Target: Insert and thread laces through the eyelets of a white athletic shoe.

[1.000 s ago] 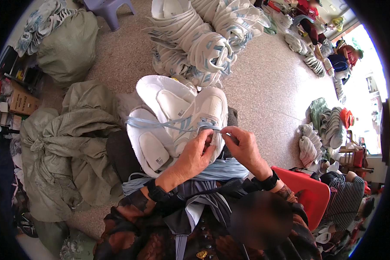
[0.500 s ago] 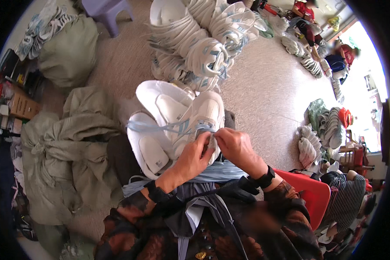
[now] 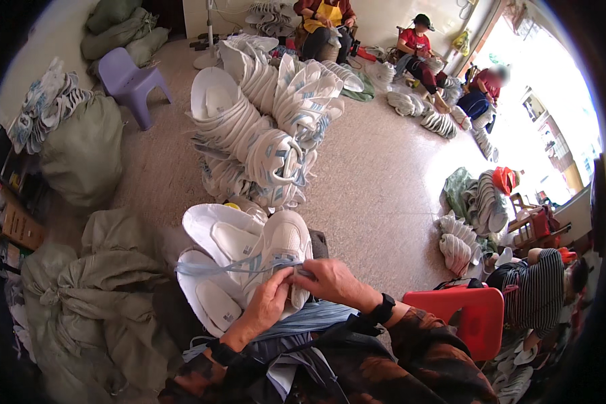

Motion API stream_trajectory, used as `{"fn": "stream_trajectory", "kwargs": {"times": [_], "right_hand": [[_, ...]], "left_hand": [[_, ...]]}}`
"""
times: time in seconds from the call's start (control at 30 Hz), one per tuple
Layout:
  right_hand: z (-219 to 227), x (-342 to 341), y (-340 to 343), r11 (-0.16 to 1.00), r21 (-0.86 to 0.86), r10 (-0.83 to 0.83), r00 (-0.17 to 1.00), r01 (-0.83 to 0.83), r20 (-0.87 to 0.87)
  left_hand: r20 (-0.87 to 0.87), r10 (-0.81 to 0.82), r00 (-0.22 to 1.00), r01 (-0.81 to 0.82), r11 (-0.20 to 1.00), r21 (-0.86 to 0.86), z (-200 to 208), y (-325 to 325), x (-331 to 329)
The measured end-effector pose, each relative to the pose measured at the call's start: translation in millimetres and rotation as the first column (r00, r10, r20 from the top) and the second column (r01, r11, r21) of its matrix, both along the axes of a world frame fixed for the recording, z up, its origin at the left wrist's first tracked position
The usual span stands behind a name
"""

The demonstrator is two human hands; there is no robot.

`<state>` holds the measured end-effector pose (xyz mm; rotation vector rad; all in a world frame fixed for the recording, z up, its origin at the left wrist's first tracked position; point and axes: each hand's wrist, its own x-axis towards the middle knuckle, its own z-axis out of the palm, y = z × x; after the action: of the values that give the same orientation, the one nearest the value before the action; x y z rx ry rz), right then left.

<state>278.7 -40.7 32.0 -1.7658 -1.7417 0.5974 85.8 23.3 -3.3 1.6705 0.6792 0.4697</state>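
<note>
Since the earlier frames the head has tipped up, so the room's far end and the seated workers now show, while the hands have barely shifted on the shoe. The left hand [image 3: 268, 304] pinches the pale blue lace [image 3: 212, 268] at the eyelets of the white sneaker [image 3: 281, 254], fingers closed on it. The right hand [image 3: 330, 281] grips the same lace from the other side, thumb and fingers clamped just beside the left ones. The sneaker rests upright on the lap, toe pointing away, likely so the eyelet row faces the fingers. One lace end trails out to the left, taut across two upturned white shoes [image 3: 215, 269] touching the sneaker.

A big heap of laced white sneakers [image 3: 262, 135] stands just beyond on the tan floor [image 3: 377, 175]. Grey-green sacks [image 3: 87, 296] crowd the left side, a lilac plastic stool [image 3: 131, 77] sits well behind them, and a red stool [image 3: 475, 316] stands near the right elbow. Nothing lies between the hands and the sneaker.
</note>
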Motion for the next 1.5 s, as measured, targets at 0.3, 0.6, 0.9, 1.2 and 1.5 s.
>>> {"fn": "stream_trajectory", "kwargs": {"times": [0.3,0.6,0.9,1.2,1.5], "right_hand": [[-12,-13,3,0.983,-0.124,0.143,0.987,-0.135,0.066],[-9,0,0,0.984,-0.141,-0.127,0.984,0.110,-0.123],[-8,-17,6,0.995,0.041,-0.085,0.995,0.087,-0.051],[-7,-10,11,0.944,0.326,0.048,0.998,-0.056,0.031],[0,-29,-22,0.996,-0.043,-0.088,0.946,0.078,-0.313]], "left_hand": [[0.069,0.107,0.992,-0.105,0.994,-0.035,-7,-6,-1],[0.089,0.024,0.996,0.036,0.783,-0.620,64,37,-51],[-0.141,0.436,0.889,-0.447,0.893,-0.056,53,53,-191],[-0.007,0.233,0.972,-0.171,0.733,0.658,42,18,-61],[-0.133,0.208,0.969,-0.026,0.623,0.782,18,10,-18]]}}
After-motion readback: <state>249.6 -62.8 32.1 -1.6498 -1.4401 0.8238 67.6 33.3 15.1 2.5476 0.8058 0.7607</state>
